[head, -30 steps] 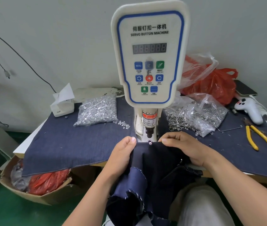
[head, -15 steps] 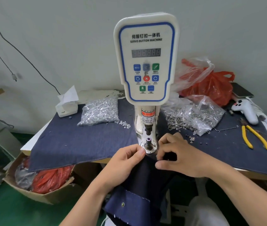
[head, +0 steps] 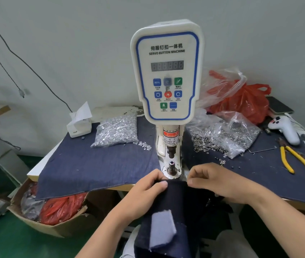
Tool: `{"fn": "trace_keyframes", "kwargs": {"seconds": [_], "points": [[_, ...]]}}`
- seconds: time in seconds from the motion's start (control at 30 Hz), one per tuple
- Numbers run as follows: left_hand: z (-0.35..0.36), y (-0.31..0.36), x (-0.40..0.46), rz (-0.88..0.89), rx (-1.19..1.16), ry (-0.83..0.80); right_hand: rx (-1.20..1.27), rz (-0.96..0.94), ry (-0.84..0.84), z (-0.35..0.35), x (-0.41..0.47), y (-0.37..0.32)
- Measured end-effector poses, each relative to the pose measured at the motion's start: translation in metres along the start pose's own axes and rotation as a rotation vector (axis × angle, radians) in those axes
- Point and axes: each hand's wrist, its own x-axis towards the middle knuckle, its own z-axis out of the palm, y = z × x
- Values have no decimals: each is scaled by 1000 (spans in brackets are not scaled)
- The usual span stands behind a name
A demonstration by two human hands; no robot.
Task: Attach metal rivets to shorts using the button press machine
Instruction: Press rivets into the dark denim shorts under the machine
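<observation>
Now, left hand: the left hand (head: 149,189) pinched the top edge of the shorts (head: 177,207) at lower centre, thumb over the hem.
Right hand: the right hand (head: 211,180) gripped the same edge just to the right, fingers curled over it.
Shorts: dark denim, soft and limp, hanging off the desk (head: 99,170) front below the lower die (head: 171,165), not yet over it; a paler frayed patch showed low in the frame.
Machine: the button press machine (head: 166,75) stood at centre, smooth white plastic casing, a dark metal punch above the ribbed steel die.
Risk, fingers: both hands sat close to the die; a press fired early would likely catch a fingertip.
Risk, cloth: a folded or skewed hem could probably set the rivet off its mark or through extra layers.
Rivets: small shiny rivets (head: 116,131) in a clear bag left of centre; ring-shaped parts (head: 222,135) spilled from crinkled plastic on the right.
Pliers: yellow-handled pliers (head: 295,161) lay at far right.
</observation>
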Motion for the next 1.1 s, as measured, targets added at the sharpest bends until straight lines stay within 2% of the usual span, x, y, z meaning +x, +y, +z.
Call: {"fn": "trace_keyframes", "kwargs": {"seconds": [0.03,0.1,0.17,0.2,0.33,0.43,0.57,0.7,0.77,0.83,0.9,0.97,1.03,1.1], "points": [[0,0,4,-6,21,25,-22,-10,56,-3,4,2],[-2,1,10,-7,82,22,-131,-1,345,-19,15,9],[-5,1,14,-10,132,-12,-393,109,648,-40,27,17],[-7,1,16,-9,144,-20,-532,173,707,-49,33,22],[-12,-4,20,-1,140,24,-829,327,653,-57,54,37],[-16,-8,23,-45,122,83,-923,292,639,-52,64,40],[-16,-10,27,-72,131,95,-993,279,625,-47,67,42],[-15,-10,29,-96,119,95,-935,311,590,-46,68,33],[-15,-10,28,-106,118,100,-834,321,623,-47,66,28],[-14,-10,28,-105,110,108,-597,308,681,-45,64,21],[-14,-9,28,-104,105,114,-85,285,697,-38,61,10],[-13,-9,28,-107,104,117,431,316,601,-26,58,-1],[-12,-10,28,-109,105,121,670,352,467,-10,55,-12],[-11,-11,28,-110,110,126,793,351,393,4,54,-19]]}}
